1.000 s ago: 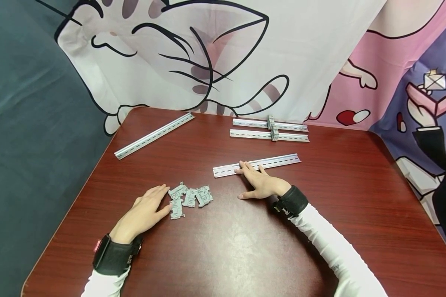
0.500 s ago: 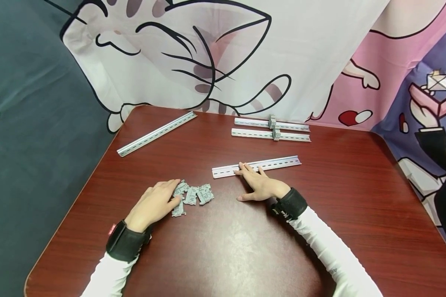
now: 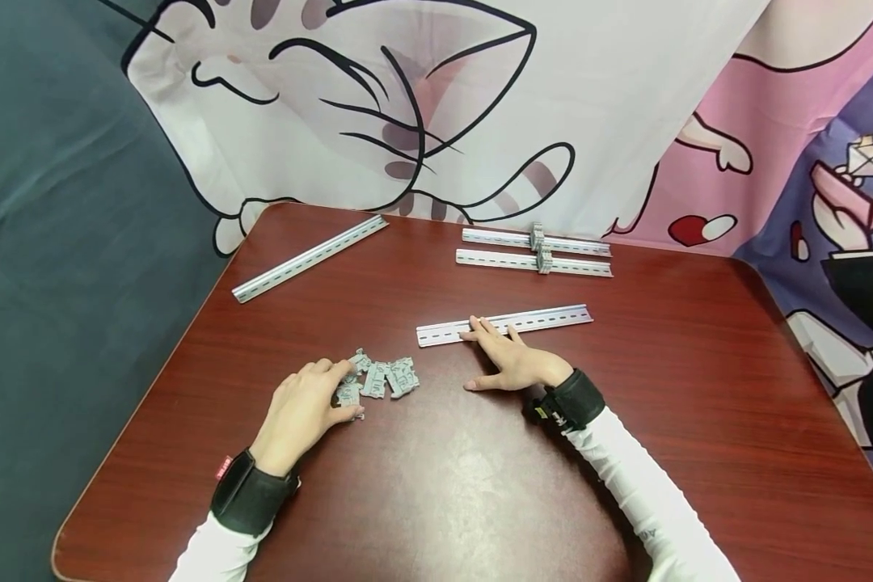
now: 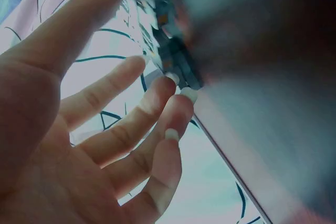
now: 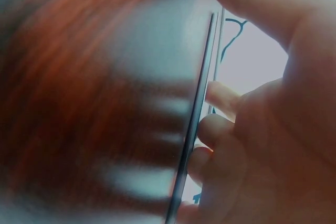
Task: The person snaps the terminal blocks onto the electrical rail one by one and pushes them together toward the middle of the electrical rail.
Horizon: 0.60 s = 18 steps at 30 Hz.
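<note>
My left hand (image 3: 298,414) reaches over the left side of a small cluster of grey terminal blocks (image 3: 402,377). Its thumb and fingertips touch the nearest terminal block (image 3: 348,394), partly covering it. The left wrist view has the thumb at one end of the terminal blocks (image 4: 178,61) and other fingertips at the far end. My right hand (image 3: 512,361) lies with fingers spread on a slotted metal DIN rail (image 3: 553,318), the thumb resting apart on the table. The rail's long edge (image 5: 191,124) runs under the fingertips in the right wrist view.
Another DIN rail (image 3: 309,259) lies slanted at the back left of the brown table (image 3: 436,485). Two parallel rails, one behind (image 3: 495,237) and one in front (image 3: 495,259), lie at the back, each with grey blocks clipped on. A printed cloth (image 3: 611,97) hangs behind.
My left hand has moved right onto the terminal blocks, its thumb now over the near one. The right hand keeps its place on the rail. The head view has shifted slightly.
</note>
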{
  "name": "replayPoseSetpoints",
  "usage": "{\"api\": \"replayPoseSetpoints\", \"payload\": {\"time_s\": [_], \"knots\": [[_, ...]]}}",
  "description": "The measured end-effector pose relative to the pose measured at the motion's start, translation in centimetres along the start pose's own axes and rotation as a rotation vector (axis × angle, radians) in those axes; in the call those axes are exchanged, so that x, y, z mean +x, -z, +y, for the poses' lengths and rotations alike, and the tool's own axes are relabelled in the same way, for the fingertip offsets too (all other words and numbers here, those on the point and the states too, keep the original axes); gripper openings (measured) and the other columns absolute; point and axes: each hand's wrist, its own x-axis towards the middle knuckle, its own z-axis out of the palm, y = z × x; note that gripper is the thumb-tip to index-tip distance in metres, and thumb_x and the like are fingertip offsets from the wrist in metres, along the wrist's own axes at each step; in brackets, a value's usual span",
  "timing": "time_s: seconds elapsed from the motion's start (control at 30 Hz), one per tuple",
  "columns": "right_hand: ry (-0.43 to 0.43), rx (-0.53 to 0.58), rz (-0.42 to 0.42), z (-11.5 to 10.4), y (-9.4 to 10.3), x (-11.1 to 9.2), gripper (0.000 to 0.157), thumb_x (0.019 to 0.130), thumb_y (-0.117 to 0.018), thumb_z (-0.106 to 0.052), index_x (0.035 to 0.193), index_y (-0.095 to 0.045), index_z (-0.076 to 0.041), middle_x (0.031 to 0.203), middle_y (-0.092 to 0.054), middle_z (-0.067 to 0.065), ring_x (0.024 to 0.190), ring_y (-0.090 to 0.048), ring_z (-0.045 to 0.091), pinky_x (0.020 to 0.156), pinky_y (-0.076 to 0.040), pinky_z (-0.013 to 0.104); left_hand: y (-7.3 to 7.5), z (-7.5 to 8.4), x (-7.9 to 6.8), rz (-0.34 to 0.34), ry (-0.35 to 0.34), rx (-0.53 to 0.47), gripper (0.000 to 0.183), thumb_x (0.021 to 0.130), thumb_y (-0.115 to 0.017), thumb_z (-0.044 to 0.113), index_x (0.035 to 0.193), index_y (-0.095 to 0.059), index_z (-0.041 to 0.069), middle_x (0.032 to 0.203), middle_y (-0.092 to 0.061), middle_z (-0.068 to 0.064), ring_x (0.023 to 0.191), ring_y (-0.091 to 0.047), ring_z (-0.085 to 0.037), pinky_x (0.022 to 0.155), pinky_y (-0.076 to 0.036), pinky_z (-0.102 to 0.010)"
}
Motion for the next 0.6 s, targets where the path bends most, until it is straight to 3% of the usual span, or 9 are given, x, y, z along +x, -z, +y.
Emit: {"api": "replayPoseSetpoints", "payload": {"time_s": [0.3,0.6], "knots": [[0.019,0.075,0.008,0.37,0.10,-0.18,0.074,0.092,-0.062,-0.039,0.151,-0.026,-0.011,0.162,-0.004,0.018,0.151,-0.003,0.032,0.115,0.002,0.063,-0.58,-0.24,-0.20,-0.054,-0.009,-0.076,0.042,0.072,-0.084,0.029,0.107,-0.067,0.013,0.097,-0.066,-0.006,0.086,-0.064,-0.026,0.069,-0.050,-0.042],[0.053,0.140,0.018,0.36,0.85,-0.47,0.063,0.095,-0.060,-0.033,0.147,-0.035,-0.008,0.162,-0.007,0.020,0.150,-0.008,0.033,0.114,0.001,0.065,-0.76,-0.11,0.08,-0.052,-0.024,-0.166,0.040,0.072,-0.084,0.018,0.104,-0.064,0.008,0.089,-0.062,-0.006,0.075,-0.055,-0.017,0.068,-0.045,-0.037]]}}
